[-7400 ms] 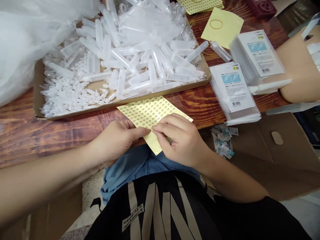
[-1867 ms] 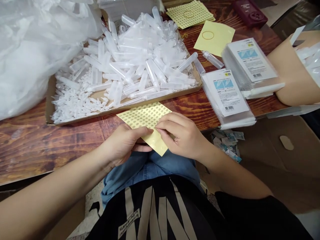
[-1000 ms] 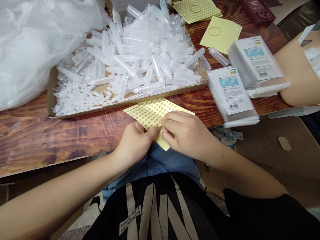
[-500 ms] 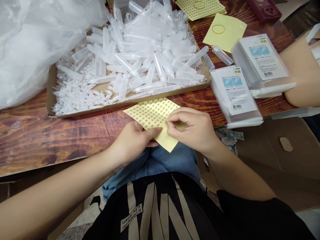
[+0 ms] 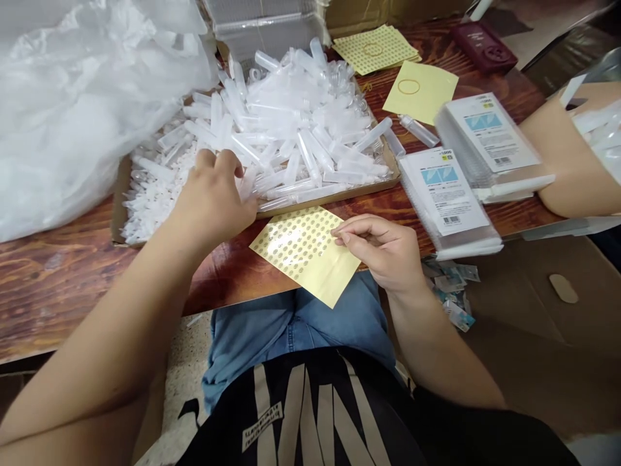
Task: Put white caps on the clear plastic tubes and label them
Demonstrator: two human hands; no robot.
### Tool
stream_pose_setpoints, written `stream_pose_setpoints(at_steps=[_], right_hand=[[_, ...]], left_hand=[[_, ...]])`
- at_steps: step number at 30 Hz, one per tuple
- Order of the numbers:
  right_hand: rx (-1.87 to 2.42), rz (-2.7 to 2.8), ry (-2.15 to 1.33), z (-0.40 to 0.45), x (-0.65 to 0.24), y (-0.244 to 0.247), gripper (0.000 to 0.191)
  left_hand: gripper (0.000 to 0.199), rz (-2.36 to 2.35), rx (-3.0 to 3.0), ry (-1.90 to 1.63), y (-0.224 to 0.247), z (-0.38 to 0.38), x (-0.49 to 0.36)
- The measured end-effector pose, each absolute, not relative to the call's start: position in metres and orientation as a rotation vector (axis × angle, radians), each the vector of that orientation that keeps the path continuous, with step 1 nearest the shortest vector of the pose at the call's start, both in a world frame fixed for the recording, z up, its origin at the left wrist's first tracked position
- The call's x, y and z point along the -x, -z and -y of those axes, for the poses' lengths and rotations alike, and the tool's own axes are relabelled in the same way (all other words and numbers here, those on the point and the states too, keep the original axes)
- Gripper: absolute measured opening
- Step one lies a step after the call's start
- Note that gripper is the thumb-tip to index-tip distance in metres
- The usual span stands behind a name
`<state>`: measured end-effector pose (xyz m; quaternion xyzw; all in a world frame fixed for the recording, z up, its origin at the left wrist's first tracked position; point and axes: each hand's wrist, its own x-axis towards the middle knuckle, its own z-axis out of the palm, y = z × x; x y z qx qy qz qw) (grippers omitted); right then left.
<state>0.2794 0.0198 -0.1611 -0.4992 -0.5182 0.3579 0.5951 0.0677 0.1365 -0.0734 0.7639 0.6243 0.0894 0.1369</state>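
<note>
My left hand (image 5: pixel 213 194) reaches over the front of a shallow cardboard tray (image 5: pixel 334 195) of clear plastic tubes (image 5: pixel 308 152). Its fingers are bent and spread from the thumb, with a tube (image 5: pixel 247 183) in the gap; the fingertips are partly hidden. A yellow sticker sheet (image 5: pixel 303 249) with rows of small round labels lies at the table's edge, its near corner jutting over my lap. At the sheet's right side my right hand (image 5: pixel 381 249) is closed in a pinch. Whatever is between those fingertips is too small to make out.
Small white nozzle-like tips (image 5: pixel 145 210) fill the tray's left end, beside a big plastic bag (image 5: pixel 87 110). To the right stand two packs of clear bags with printed cards (image 5: pixel 449 194). More yellow sheets (image 5: pixel 420 90) lie behind, near a dark red device (image 5: pixel 485 48).
My left hand has let go of the sticker sheet and moved up and left to the tubes. The sheet now rests on the table edge. My right hand has lifted slightly from it, still pinching.
</note>
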Motion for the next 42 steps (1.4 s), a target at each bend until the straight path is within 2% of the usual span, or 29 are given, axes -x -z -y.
stream_pose_setpoints(at_steps=[4, 7, 15, 19, 24, 30, 34, 40, 42], right_hand=[[1.127, 1.185, -0.790, -0.017, -0.279, 0.162, 0.014], [1.111, 1.193, -0.732, -0.016, -0.278, 0.164, 0.014], [1.000, 1.466, -0.356, -0.019, -0.269, 0.143, 0.020], [0.811, 1.781, -0.197, -0.024, -0.255, 0.114, 0.018], [0.695, 1.824, -0.328, -0.020, -0.231, 0.107, 0.017], [0.647, 1.636, -0.682, -0.012, -0.225, 0.118, 0.016], [0.641, 1.519, -0.785, -0.012, -0.235, 0.109, 0.016], [0.809, 1.637, -0.239, -0.021, -0.250, 0.088, 0.021], [0.797, 1.788, -0.194, -0.025, -0.251, 0.084, 0.022]], left_hand=[[0.040, -1.871, -2.202, -0.075, 0.074, -0.133, -0.070], [0.039, -1.896, -2.215, -0.072, 0.073, -0.127, -0.062], [0.029, -1.892, -2.222, -0.627, 0.071, -0.109, -0.031], [0.025, -1.479, -2.262, -0.719, 0.059, -0.087, -0.025], [0.008, -1.008, -2.162, -0.768, 0.050, -0.072, -0.029], [0.023, -0.802, -1.826, -1.115, 0.081, -0.073, -0.047], [0.026, -0.894, -1.667, -1.251, 0.101, -0.066, -0.060], [0.027, -0.884, -1.636, -1.164, 0.108, -0.058, -0.065], [0.027, -0.787, -1.609, -1.087, 0.111, -0.057, -0.064]])
